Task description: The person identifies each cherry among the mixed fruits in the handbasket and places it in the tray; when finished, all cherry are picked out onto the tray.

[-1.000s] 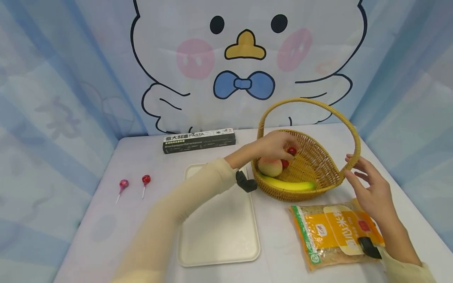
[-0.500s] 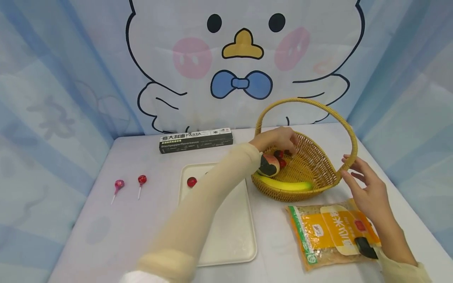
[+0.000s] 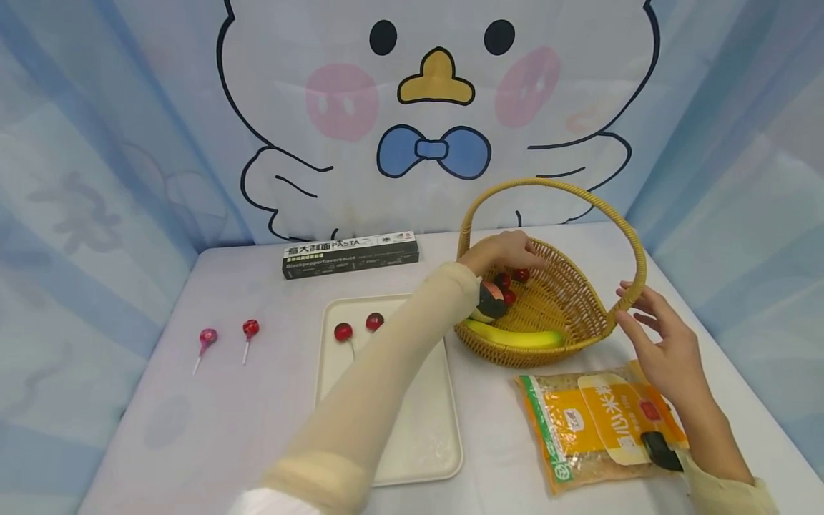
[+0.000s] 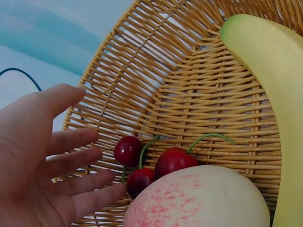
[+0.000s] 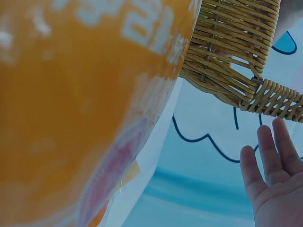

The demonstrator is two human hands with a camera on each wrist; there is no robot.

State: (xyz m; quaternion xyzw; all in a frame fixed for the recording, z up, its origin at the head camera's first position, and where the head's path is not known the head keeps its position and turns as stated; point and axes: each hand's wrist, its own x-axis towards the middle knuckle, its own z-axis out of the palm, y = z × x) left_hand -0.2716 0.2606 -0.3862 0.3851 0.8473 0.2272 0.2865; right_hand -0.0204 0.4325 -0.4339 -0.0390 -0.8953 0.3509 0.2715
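Left hand (image 4: 42, 161) fingers spread beside cherries (image 4: 151, 163) in basket (image 3: 566, 307) (stems visible only on wrist view), right hand (image 3: 663, 343) fingers spread

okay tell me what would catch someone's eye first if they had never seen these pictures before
The wicker basket at the table's right rear stands out, with the left hand reaching in open beside the cherries, a peach and a banana. The right hand is open by the basket's handle, above an orange bag.

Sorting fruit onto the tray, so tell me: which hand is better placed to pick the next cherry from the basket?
Left. The left hand is open inside the basket beside the cherries; the right hand is outside by the handle.
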